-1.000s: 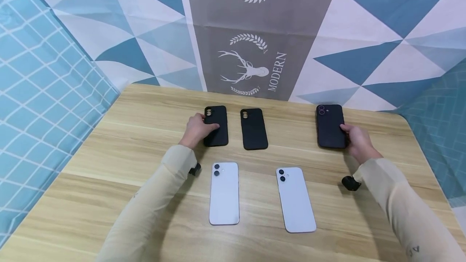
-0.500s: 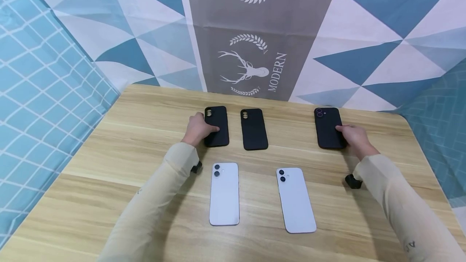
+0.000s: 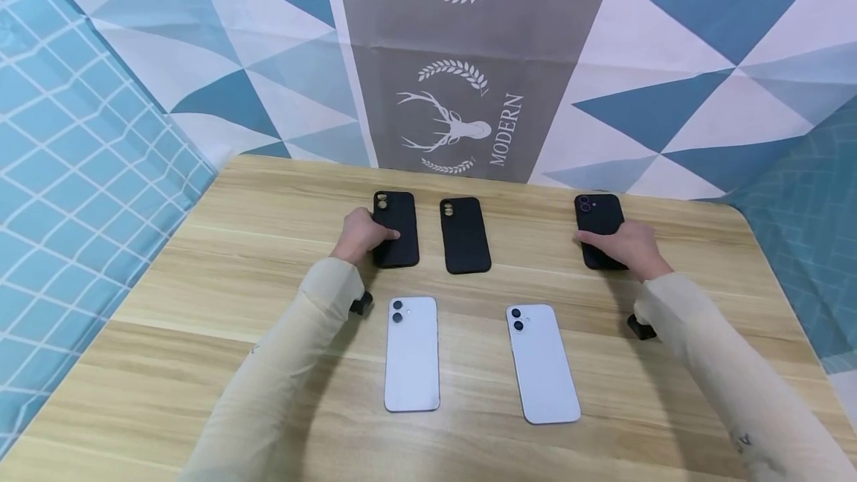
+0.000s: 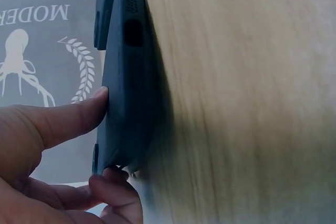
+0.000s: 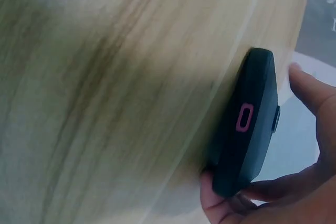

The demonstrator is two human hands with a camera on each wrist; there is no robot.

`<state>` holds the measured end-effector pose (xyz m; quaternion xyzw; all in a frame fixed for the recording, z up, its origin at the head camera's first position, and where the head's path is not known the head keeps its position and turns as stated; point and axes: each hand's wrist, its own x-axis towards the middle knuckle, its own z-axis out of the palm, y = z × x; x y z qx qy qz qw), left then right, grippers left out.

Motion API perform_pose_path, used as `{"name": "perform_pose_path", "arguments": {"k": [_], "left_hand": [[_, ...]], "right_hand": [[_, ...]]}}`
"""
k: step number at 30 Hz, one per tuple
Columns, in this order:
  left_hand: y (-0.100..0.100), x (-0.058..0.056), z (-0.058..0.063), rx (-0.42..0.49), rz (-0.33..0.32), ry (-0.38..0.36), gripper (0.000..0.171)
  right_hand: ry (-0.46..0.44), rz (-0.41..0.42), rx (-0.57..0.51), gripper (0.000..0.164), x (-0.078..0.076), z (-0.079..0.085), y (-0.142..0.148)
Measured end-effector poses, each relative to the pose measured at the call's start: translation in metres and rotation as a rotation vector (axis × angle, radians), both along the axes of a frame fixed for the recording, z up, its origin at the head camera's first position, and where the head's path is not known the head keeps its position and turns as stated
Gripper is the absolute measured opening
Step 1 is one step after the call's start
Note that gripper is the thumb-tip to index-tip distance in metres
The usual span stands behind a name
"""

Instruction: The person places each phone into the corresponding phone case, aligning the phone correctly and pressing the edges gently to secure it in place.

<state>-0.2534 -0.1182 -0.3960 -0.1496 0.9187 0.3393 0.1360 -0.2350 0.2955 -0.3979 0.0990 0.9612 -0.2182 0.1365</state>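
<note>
In the head view, a black phone case [image 3: 404,216] with two camera holes lies at the back left of the table. My left hand [image 3: 358,235] pinches its left side, thumb on the back; in the left wrist view the other fingers curl at the far edge of the case [image 4: 123,82]. At the right, my right hand [image 3: 632,248] spans a black phone case [image 3: 598,210] with purple camera rings. The right wrist view shows fingers curled round one long edge of this case [image 5: 252,140], its port rimmed pink, while the thumb [image 5: 310,87] stands apart near the opposite edge.
A second black phone case [image 3: 466,236] with camera holes lies just right of the left one. Nearer the front, two white phones [image 3: 411,355] lie back up, the right phone [image 3: 544,363] slightly turned. A patterned cloth [image 3: 469,58] hangs behind the wooden table [image 3: 221,281].
My right hand has shifted left, its thumb now reaching across to the left edge of the right case. That case has moved slightly left. The left hand stays almost still.
</note>
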Motion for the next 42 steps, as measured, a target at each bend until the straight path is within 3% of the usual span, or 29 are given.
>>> {"name": "perform_pose_path", "arguments": {"k": [6, 11, 18, 23, 28, 35, 42], "left_hand": [[-0.004, -0.002, -0.002, 0.042, 0.009, 0.006, 0.057], [-0.01, -0.005, -0.006, 0.05, 0.017, 0.033, 0.047], [-0.014, -0.003, -0.001, 0.095, 0.023, -0.014, 0.046], [-0.015, 0.0, 0.002, 0.126, 0.006, -0.03, 0.05], [-0.017, 0.0, -0.001, 0.138, -0.005, -0.024, 0.046], [-0.019, -0.003, -0.004, 0.166, 0.001, -0.007, 0.041], [-0.019, -0.003, -0.002, 0.189, 0.007, -0.023, 0.044]], "right_hand": [[0.001, 0.083, 0.158, 0.078, -0.003, 0.001, -0.005], [0.002, 0.058, 0.151, 0.079, -0.002, 0.0, -0.006], [0.02, 0.041, 0.153, 0.081, 0.0, -0.002, -0.005], [0.076, 0.071, 0.155, 0.069, 0.004, -0.004, -0.003], [0.118, 0.039, 0.113, 0.068, 0.013, -0.006, -0.005], [0.271, -0.044, -0.005, 0.077, 0.035, -0.003, -0.024], [0.233, 0.084, -0.099, 0.077, 0.058, 0.003, -0.049]]}}
